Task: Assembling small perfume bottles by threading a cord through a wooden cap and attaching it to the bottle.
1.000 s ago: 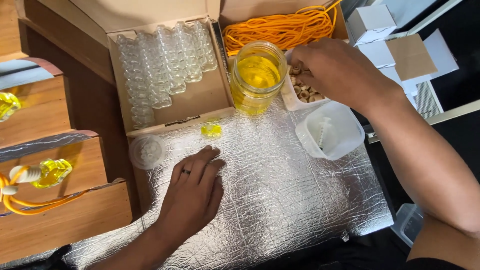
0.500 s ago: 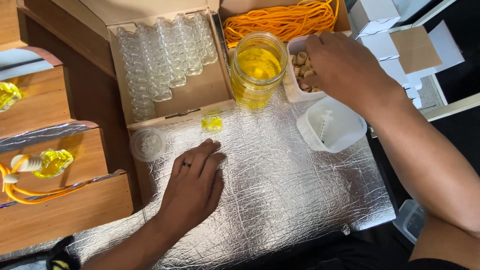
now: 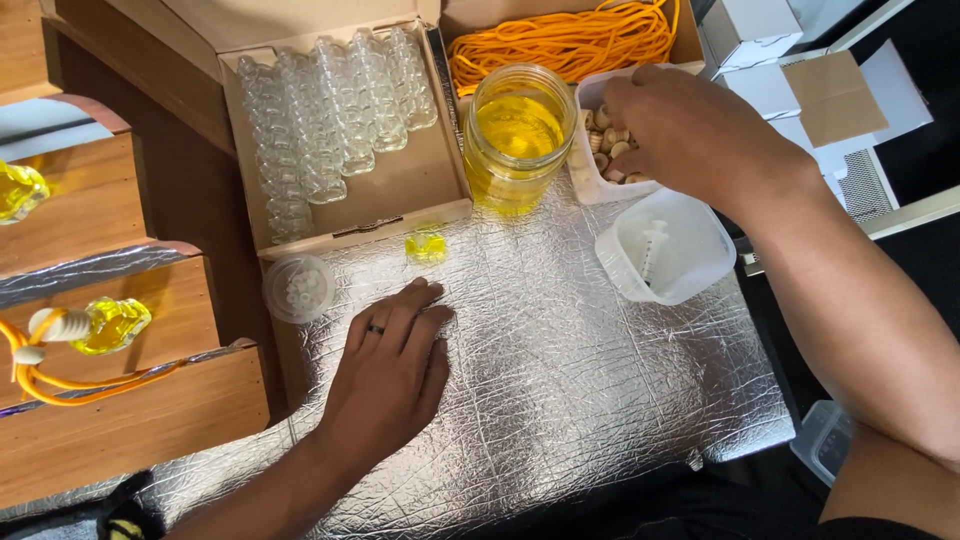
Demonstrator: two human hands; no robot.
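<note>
Far left: stepped wooden shelves [image 3: 120, 420] with foil-edged treads, carrying a small filled bottle of yellow liquid [image 3: 110, 325] with a pale wooden cap and a loop of orange cord [image 3: 60, 380]; a second yellow bottle [image 3: 18, 190] is cut off at the frame edge above. Next right: a round clear plastic lid [image 3: 298, 289] lying on the counter [image 3: 600, 400], which is covered in crinkled silver foil. Behind it, an open cardboard box [image 3: 400, 190] holding rows of empty small glass bottles [image 3: 330, 120] on their sides. Centre: left hand [image 3: 390, 375], ring on one finger, resting palm down and flat on the foil, fingers spread a little, holding nothing; just beyond its fingertips, apart from them, one small glass bottle with yellow liquid [image 3: 427, 245] against the box front. Right of centre: an open glass jar of yellow liquid [image 3: 518, 135], with a bundle of orange cord [image 3: 565, 40] in a box behind. Beside the jar: a white tub of small wooden caps [image 3: 600, 140]; right hand [image 3: 695, 135] is over it, fingers curled down into the caps; whether it grips one cannot be told. Below: a translucent square tub [image 3: 668, 250] containing a syringe [image 3: 652, 250]. Far right: small white cartons [image 3: 750, 30] and cardboard pieces [image 3: 835, 95].
</note>
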